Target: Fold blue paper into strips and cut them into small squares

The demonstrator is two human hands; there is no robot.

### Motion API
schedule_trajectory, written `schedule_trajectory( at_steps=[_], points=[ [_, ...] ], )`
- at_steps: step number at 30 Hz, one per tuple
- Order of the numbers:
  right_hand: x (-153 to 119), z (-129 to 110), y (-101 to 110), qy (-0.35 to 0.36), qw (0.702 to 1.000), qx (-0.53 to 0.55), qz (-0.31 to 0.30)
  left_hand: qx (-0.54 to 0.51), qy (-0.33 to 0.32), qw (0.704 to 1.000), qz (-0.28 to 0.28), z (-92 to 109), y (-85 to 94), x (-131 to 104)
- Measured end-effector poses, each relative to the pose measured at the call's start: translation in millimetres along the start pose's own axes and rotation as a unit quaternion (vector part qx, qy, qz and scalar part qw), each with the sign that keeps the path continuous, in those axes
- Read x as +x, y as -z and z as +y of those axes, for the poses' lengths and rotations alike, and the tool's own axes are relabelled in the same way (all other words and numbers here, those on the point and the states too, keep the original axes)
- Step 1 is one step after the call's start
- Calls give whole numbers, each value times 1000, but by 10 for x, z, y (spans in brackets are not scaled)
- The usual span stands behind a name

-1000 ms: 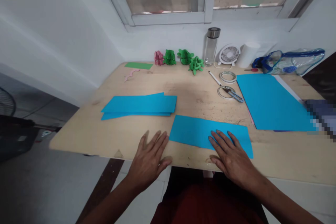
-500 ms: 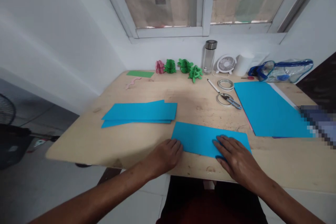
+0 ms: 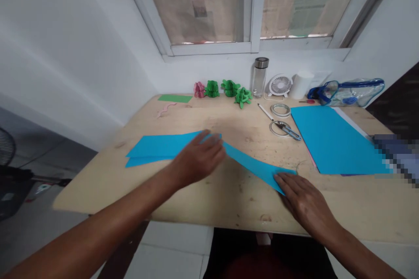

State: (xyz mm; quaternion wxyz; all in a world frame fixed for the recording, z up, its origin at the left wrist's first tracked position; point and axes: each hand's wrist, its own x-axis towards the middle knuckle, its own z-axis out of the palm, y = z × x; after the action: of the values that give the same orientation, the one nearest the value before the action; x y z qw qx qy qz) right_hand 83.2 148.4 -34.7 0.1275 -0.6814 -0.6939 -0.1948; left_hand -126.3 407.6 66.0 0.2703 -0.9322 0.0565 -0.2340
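A blue strip of paper (image 3: pixel 252 163) stretches between my two hands, bowed and lifted off the table at its left end. My left hand (image 3: pixel 203 154), slightly blurred, is closed on that raised end. The fingers of my right hand (image 3: pixel 304 198) lie together over the strip's lower right end, and the thumb is mostly hidden beneath. Behind my left hand and forearm, other blue paper strips (image 3: pixel 157 146) lie overlapped on the table, partly covered by the hand.
Large blue sheets (image 3: pixel 337 139) lie at the right near a blurred-out object (image 3: pixel 397 154). Blue-handled snips (image 3: pixel 290 130), tape rolls (image 3: pixel 280 110) and a white pen (image 3: pixel 265 111) lie behind. Along the wall stand green paper shapes (image 3: pixel 230 88), a bottle (image 3: pixel 260 78) and a small fan (image 3: pixel 280 85).
My left hand has moved up and away from me, lifting the strip's left end toward the other strips. My right hand has shifted slightly right and stays on the other end.
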Motion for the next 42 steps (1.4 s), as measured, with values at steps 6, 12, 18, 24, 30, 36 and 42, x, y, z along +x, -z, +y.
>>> schedule_trajectory(
  at_steps=[6, 12, 18, 24, 30, 36, 42],
  points=[
    [604, -42, -203, 6, 999, 13, -37, -37, 66, 997, -16, -586, -131, -983],
    [749, 137, -304, -23, 998, 11, -50, -105, 154, 978, -91, -718, -345, -2158],
    [223, 890, -34, -167, 979, -69, -89, -93, 197, 970, -108, -504, -531, -2474],
    [-14, 1208, 18, -299, 921, -128, -213, -116, 188, 975, -14, -234, -611, -1395],
    [111, 1142, 35, -312, 912, -130, -232, -198, 179, 960, -81, 292, -1054, 330],
    [198, 1168, 121, -309, 908, -131, -250, -232, 155, 952, -125, 732, -1590, 1517],
    [240, 1188, 141, -311, 904, -126, -265, -232, 159, 949, -145, 689, -1808, 1812]
  ],
)
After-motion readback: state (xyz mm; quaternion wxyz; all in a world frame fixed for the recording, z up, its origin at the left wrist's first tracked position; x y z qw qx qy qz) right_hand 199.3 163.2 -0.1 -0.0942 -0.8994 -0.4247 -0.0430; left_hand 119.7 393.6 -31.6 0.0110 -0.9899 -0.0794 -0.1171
